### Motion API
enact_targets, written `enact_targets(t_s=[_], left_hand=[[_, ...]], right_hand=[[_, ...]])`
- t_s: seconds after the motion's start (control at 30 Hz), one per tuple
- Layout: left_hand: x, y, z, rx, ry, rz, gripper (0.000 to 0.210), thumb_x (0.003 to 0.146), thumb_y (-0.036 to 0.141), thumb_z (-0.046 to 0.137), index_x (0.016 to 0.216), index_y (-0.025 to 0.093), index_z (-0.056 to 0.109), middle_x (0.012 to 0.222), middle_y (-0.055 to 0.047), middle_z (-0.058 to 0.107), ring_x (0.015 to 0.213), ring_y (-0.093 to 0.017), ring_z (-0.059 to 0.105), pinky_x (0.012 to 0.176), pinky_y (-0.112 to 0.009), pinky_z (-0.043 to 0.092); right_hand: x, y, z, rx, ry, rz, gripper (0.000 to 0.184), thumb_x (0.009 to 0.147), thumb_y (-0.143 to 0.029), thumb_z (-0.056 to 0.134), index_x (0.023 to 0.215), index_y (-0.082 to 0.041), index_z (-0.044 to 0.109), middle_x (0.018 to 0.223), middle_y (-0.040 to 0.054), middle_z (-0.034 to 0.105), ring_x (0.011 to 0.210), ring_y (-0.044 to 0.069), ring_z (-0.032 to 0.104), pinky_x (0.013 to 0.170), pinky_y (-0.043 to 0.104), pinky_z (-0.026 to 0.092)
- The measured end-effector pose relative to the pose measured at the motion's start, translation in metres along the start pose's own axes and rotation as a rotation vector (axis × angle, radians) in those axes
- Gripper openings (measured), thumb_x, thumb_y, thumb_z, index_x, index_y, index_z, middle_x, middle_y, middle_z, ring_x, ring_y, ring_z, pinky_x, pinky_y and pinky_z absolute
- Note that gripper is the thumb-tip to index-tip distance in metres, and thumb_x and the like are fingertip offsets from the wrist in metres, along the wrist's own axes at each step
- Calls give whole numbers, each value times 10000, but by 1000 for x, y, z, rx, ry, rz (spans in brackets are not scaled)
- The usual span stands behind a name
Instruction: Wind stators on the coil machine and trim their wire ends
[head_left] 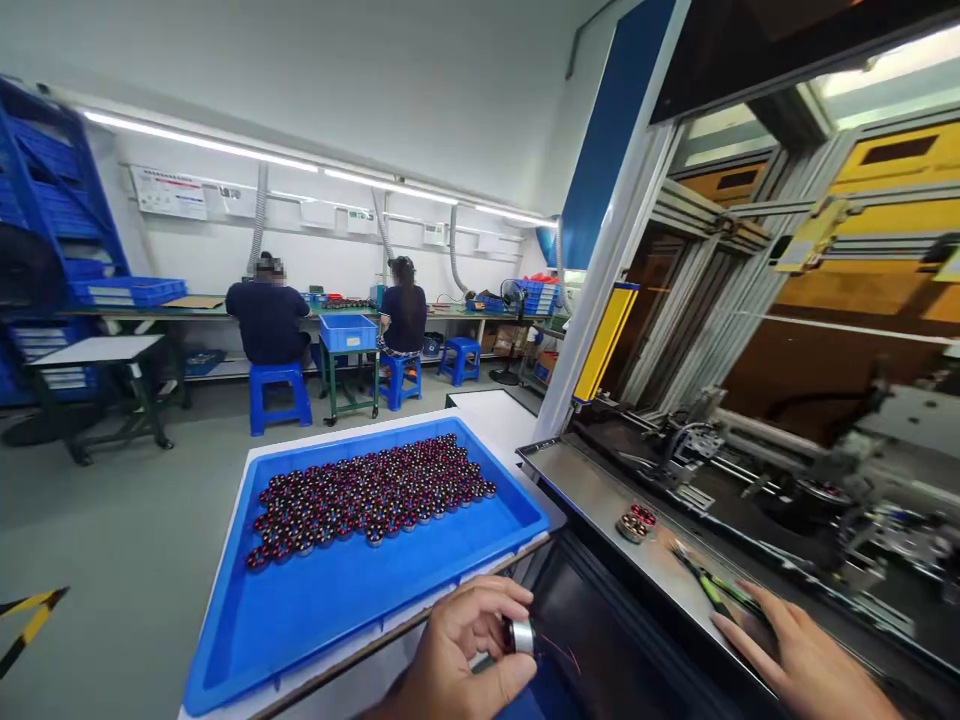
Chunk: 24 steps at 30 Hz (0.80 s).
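Note:
My left hand (472,645) pinches a small motor part (523,637) between thumb and fingers, over the near edge of the blue tray. The part has a silver ring, and thin red wires trail from it to the right. My right hand (806,655) is at the machine's metal ledge, thumb and fingers stretched apart around the handles of green-and-black cutting pliers (709,585). The pliers' tips look blurred; whether the fingers touch the handles I cannot tell. Two similar motor parts (636,524) with copper windings rest on the ledge beyond the pliers.
Many motor parts (367,490) fill the far portion of the blue tray (330,610). On the right stands an open machine frame with metal fixtures (694,445) behind the ledge (585,480). Two people (266,310) sit on blue stools at a far bench.

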<state>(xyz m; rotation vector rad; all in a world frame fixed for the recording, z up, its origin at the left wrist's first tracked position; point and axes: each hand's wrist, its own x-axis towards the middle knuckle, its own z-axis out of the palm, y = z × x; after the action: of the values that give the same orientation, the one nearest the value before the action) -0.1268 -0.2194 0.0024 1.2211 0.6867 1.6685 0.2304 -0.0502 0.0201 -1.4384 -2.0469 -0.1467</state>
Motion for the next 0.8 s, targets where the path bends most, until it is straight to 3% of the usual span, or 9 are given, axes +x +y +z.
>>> enact_targets(t_s=[0.13, 0.27, 0.37, 0.47, 0.6, 0.67, 0.8], left_hand=[[-8, 16, 14, -17, 7, -69, 261, 774, 90, 740, 1000, 220, 726, 1195, -87, 656, 831, -108, 655, 733, -209, 532], [-10, 26, 24, -34, -59, -106, 260, 805, 101, 729, 1021, 246, 716, 1218, -63, 650, 847, -110, 668, 755, -222, 568], [-10, 30, 31, -18, -94, -113, 238, 836, 117, 707, 1028, 257, 706, 1222, -50, 650, 824, -103, 671, 726, -213, 584], [-12, 31, 38, 30, -144, -111, 300, 867, 120, 675, 1115, 289, 666, 1240, -45, 648, 839, -107, 674, 732, -220, 592], [-16, 25, 42, 119, -221, 19, 428, 887, 63, 625, 1229, 318, 585, 1300, -65, 631, 930, -138, 680, 762, -242, 593], [-16, 21, 43, 180, -281, 120, 438, 875, 30, 619, 1224, 294, 592, 1335, -93, 612, 1095, -204, 648, 769, -256, 598], [-15, 16, 48, 294, -351, 209, 434, 853, 0, 626, 1205, 254, 627, 1345, -116, 601, 1174, -240, 613, 765, -266, 609]], right_hand=[[-3, -27, -18, 193, -86, 210, 329, 542, -498, 593, 756, -254, 542, 856, 247, 693, 904, 508, 659, 886, 704, 478], [-7, -29, -27, 245, -110, 355, 333, 562, -425, 647, 814, -218, 576, 945, 208, 683, 1041, 449, 635, 1005, 645, 429], [-14, -24, -42, 378, -64, 481, 340, 659, -434, 648, 899, -200, 595, 938, 149, 676, 951, 354, 679, 910, 547, 531], [-36, -40, -69, 613, -3, 565, 430, 809, -530, 497, 1054, -184, 574, 919, 118, 674, 789, 277, 704, 736, 458, 598], [-114, -98, -88, 934, 21, 603, 561, 893, -655, 343, 1119, -199, 581, 1080, 146, 676, 757, 237, 697, 642, 393, 600], [-170, -132, -77, 1296, -43, 672, 538, 847, -655, 540, 1160, -221, 603, 1062, 118, 678, 633, 184, 657, 536, 313, 550], [-267, -183, -37, 1568, -217, 783, 524, 779, -568, 732, 1168, -227, 648, 891, 58, 665, 537, 115, 592, 497, 226, 471]])
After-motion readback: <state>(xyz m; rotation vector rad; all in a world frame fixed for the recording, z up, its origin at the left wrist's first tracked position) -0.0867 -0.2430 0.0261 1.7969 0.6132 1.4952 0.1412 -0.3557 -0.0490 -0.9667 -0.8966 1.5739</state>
